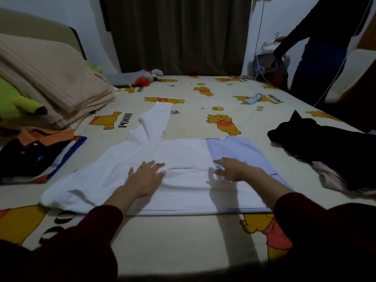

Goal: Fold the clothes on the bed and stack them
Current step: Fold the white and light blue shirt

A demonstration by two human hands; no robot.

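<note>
1. White cotton is lying spread across the near middle of the bed (pixel 203 237): the white shirt (pixel 173 155), one sleeve trailing away toward the far side, a pale blue panel on its right.
2. The left hand (pixel 145 176) is pressing flat on it, fingers straight and apart, gripping nothing, probably smoothing the cloth before a fold.
3. The right hand (pixel 234 167) is reaching over the blue part, fingers spread; it looks blurred.
4. The folded stack (pixel 38 155) is sitting at the left, and the dark pile (pixel 329 143) is waiting at the right.
</note>
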